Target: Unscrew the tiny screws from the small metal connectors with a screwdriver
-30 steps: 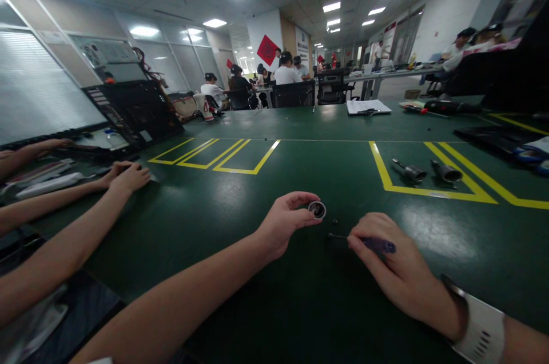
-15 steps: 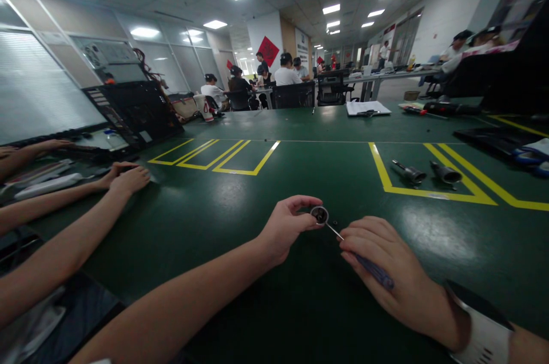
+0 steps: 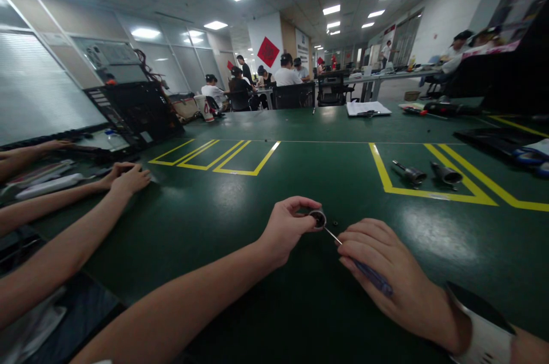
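Between the thumb and fingers of my left hand (image 3: 285, 230) is a small round metal part (image 3: 318, 219), its open end facing up toward me. My right hand (image 3: 381, 267) is wrapped round a screwdriver (image 3: 374, 279) with a bluish handle; the thin shaft points up and left, its tip at the rim of the metal part. Whether the tip touches anything inside is too small to tell. A tiny dark nut-like piece (image 3: 335, 223) lies on the green table just right of the metal part.
Two metal fittings (image 3: 409, 173) (image 3: 446, 174) lie inside yellow tape (image 3: 437, 196) at the right. Papers (image 3: 368, 108) lie farther back. A neighbouring person's hands (image 3: 128, 177) rest at the left, near a black equipment frame (image 3: 141, 112).
The metal part and the screwdriver have shifted very slightly left and down with my hands. Far back, a standing person has moved left.
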Available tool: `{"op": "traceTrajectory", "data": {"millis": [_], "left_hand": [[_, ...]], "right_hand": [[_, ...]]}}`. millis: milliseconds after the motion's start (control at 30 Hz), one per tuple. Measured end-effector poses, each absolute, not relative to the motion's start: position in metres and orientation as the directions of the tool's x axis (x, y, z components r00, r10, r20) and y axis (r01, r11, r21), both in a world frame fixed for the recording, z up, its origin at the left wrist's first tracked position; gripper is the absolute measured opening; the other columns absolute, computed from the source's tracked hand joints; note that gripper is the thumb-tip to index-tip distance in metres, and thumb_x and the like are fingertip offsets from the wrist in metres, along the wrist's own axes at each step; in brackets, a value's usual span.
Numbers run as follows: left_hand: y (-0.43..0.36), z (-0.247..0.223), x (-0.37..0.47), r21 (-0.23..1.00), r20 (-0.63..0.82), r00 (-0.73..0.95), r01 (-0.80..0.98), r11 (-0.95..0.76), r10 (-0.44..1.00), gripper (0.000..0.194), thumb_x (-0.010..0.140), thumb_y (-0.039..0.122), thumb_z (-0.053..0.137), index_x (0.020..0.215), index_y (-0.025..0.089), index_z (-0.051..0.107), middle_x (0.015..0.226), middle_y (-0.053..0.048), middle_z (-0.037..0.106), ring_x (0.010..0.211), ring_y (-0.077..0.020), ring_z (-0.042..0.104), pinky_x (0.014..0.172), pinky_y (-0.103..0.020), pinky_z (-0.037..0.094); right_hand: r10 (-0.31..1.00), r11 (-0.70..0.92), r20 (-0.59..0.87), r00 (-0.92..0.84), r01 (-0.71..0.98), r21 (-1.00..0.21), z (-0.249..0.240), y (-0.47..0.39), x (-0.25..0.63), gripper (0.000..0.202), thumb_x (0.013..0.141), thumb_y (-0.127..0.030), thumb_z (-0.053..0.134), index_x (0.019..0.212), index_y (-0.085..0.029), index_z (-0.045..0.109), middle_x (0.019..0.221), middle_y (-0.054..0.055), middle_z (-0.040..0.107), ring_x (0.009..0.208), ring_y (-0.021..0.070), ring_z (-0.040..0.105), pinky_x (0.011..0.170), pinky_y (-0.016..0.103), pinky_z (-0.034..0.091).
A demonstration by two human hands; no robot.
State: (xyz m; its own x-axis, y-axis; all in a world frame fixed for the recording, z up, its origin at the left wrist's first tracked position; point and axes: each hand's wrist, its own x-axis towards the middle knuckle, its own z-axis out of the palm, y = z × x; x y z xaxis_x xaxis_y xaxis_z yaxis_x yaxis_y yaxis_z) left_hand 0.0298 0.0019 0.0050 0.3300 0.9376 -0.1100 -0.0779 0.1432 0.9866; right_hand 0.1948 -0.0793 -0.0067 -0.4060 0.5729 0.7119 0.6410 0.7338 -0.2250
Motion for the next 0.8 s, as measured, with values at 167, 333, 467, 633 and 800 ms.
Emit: {"op": "traceTrajectory", "data": {"millis": [167,333,467,633,800], "left_hand": [[0.004,0.003,0.028,0.988,-0.105,0.347,-0.073,0.138,0.932,0.019,0.062,0.002,0.064,0.079,0.012,0.065,0.083,-0.005,0.068,0.076,-0.0155,0.064,0.071,-0.031,0.054],[0.005,0.007,0.027,0.989,-0.138,0.338,-0.009,0.150,0.931,0.018,0.065,0.003,0.064,0.082,0.011,0.064,0.084,-0.006,0.066,0.078,-0.0163,0.064,0.074,-0.034,0.055],[0.005,0.010,0.027,0.981,-0.180,0.369,0.004,0.192,0.912,0.023,0.065,0.004,0.064,0.086,0.012,0.064,0.090,-0.007,0.065,0.084,-0.0181,0.063,0.081,-0.038,0.053],[0.003,0.010,0.029,0.981,-0.171,0.378,-0.018,0.192,0.910,0.030,0.061,-0.002,0.062,0.088,0.012,0.062,0.097,-0.007,0.063,0.089,-0.0178,0.061,0.081,-0.036,0.052],[0.002,0.012,0.030,0.980,-0.169,0.367,-0.036,0.195,0.915,0.030,0.060,-0.003,0.061,0.086,0.012,0.057,0.100,-0.008,0.062,0.087,-0.0171,0.060,0.077,-0.034,0.053]], "right_hand": [[0.574,0.744,0.739,-0.354,0.602,-0.289,-0.009,-0.081,0.199,0.019,0.083,-0.011,0.050,0.099,-0.020,0.055,0.088,0.004,0.066,0.085,0.0179,0.059,0.081,0.037,0.044],[0.688,0.560,0.725,-0.018,0.648,-0.516,-0.015,-0.074,0.207,0.010,0.087,-0.020,0.046,0.085,-0.021,0.056,0.077,0.003,0.063,0.075,0.0187,0.059,0.070,0.035,0.045],[0.821,0.298,0.540,0.184,0.669,-0.681,-0.017,-0.062,0.211,0.027,0.089,-0.037,0.043,0.074,-0.020,0.058,0.068,0.002,0.062,0.064,0.0184,0.059,0.057,0.031,0.045],[0.886,0.240,0.434,0.163,0.641,-0.729,-0.016,-0.057,0.210,0.034,0.089,-0.043,0.040,0.073,-0.020,0.059,0.069,0.002,0.063,0.066,0.0183,0.059,0.058,0.031,0.045],[0.908,0.239,0.404,0.111,0.654,-0.717,-0.018,-0.057,0.210,0.033,0.090,-0.042,0.040,0.073,-0.020,0.058,0.071,0.002,0.063,0.065,0.0173,0.059,0.058,0.030,0.044]]}}
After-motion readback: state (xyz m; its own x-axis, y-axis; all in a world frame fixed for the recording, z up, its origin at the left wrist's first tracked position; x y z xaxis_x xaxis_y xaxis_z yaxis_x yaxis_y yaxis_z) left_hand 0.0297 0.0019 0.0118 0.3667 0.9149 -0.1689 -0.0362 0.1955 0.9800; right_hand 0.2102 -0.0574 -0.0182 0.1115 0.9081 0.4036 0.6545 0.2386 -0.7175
